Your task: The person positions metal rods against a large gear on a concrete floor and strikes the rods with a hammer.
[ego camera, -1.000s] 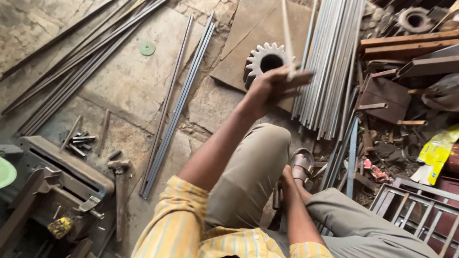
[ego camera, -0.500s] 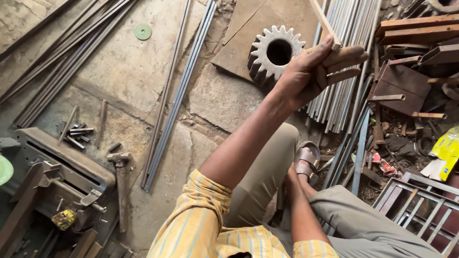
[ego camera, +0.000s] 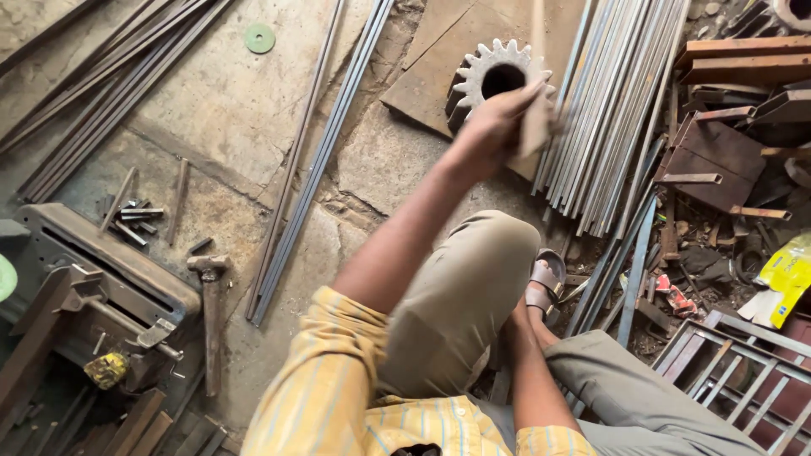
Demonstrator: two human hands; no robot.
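My left hand (ego camera: 497, 120) is stretched out over the floor and shut on a flat metal strip (ego camera: 537, 93), which stands nearly upright and is blurred. It hovers just in front of a big toothed gear wheel (ego camera: 498, 74) lying on a brown steel plate (ego camera: 439, 59). My right forearm reaches down between my knees; my right hand (ego camera: 517, 319) ends beside a sandalled foot (ego camera: 545, 283), its fingers hidden behind my leg.
A bundle of long grey steel bars (ego camera: 617, 101) lies right of the gear. More rods (ego camera: 317, 160) and dark bars (ego camera: 101, 101) cross the concrete floor. A hammer (ego camera: 209, 312) and a vise (ego camera: 93, 295) sit at left. Scrap angle pieces (ego camera: 718, 143) and a metal grille (ego camera: 743, 371) crowd the right.
My left hand has swung the strip from leaning right to nearly upright and drawn back a little to the left over the gear. The right arm has stayed between the knees.
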